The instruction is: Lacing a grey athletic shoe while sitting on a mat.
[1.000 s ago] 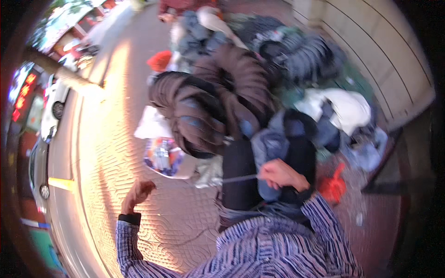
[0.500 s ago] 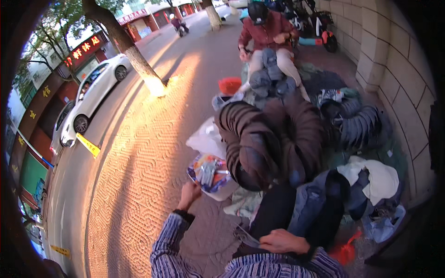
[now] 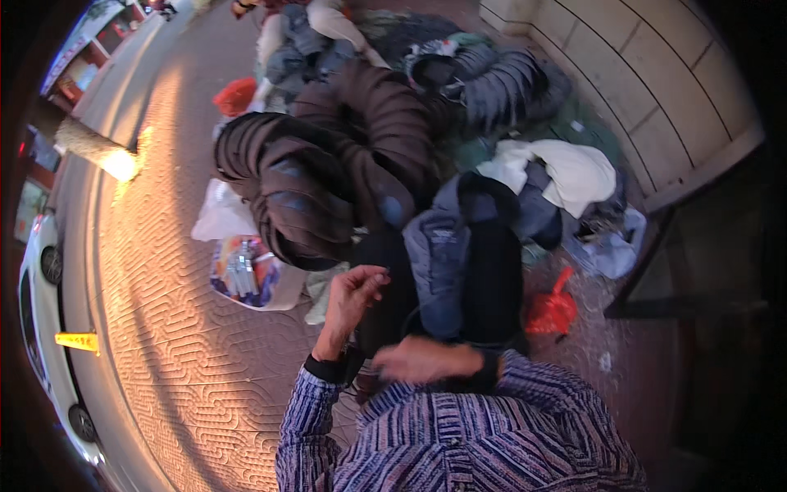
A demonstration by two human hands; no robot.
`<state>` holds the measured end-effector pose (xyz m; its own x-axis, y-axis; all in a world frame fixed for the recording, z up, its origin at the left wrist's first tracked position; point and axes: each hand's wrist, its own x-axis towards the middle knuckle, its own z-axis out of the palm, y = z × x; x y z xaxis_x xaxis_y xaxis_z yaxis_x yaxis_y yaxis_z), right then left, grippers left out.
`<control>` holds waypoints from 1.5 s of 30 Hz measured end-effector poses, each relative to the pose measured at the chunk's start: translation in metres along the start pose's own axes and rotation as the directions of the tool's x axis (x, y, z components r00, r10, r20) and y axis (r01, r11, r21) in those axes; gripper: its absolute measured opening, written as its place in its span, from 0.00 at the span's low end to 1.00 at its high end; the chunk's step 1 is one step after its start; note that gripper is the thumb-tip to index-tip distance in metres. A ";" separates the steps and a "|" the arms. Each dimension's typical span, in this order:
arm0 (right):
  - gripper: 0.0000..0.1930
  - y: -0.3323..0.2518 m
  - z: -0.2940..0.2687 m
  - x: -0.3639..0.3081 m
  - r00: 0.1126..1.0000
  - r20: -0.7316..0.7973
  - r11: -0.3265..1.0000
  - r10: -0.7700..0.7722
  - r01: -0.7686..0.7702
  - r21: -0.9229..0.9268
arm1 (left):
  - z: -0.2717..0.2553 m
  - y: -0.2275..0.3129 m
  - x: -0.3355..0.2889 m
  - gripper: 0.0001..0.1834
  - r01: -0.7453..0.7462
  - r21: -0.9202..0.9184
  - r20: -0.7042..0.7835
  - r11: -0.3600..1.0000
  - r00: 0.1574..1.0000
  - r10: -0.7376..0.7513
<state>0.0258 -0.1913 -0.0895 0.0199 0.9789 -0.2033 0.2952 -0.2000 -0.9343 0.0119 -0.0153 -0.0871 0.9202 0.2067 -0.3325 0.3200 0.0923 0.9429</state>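
Observation:
My left hand (image 3: 348, 307) is raised above my left thigh, fingers pinched together; whatever lies between the fingertips is too small to make out. Close to my lap, my right hand (image 3: 422, 359) is smeared by motion, so its fingers cannot be read. A grey-blue fabric piece (image 3: 438, 262), shaped like a shoe upper, lies across my black-trousered legs, beyond the right hand. Just past my knees rise curved stacks of nested brown fabric pieces (image 3: 307, 201). To the left of them sits a white container (image 3: 283, 291) with a colourful lining and clear packets (image 3: 242, 271).
A white plastic bag (image 3: 221, 211) lies behind the container. Grey nested stacks (image 3: 512, 86), a white cloth (image 3: 578, 176) and a red plastic bag (image 3: 551, 312) lie to the right. A block wall (image 3: 631, 74) bounds that side. Another person's legs (image 3: 340, 25) show at the far end.
My view has tilted down and turned right. My left hand has left the container's edge and come over my lap. My right hand has moved toward the left hand and blurs.

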 end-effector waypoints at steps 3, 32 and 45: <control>0.12 0.016 -0.043 -0.041 0.762 -0.580 0.958 0.288 -0.226 0.179 | 0.030 -0.014 -0.005 0.09 0.038 -0.068 0.031 0.997 0.999 -0.036; 0.27 0.032 -0.098 -0.049 0.891 -0.014 0.642 0.455 -0.317 0.698 | 0.073 -0.035 0.001 0.07 -0.185 0.585 -0.156 0.789 0.930 0.334; 0.12 0.039 -0.125 -0.024 0.880 -0.083 0.884 0.468 -0.466 0.043 | 0.084 -0.030 0.009 0.08 -0.012 0.657 -0.219 0.754 0.953 0.207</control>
<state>0.1567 -0.2171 -0.0846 0.2351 0.7710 -0.5918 0.2100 -0.6348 -0.7436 0.0297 -0.0981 -0.1165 0.8941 0.4298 -0.1262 0.3780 -0.5726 0.7275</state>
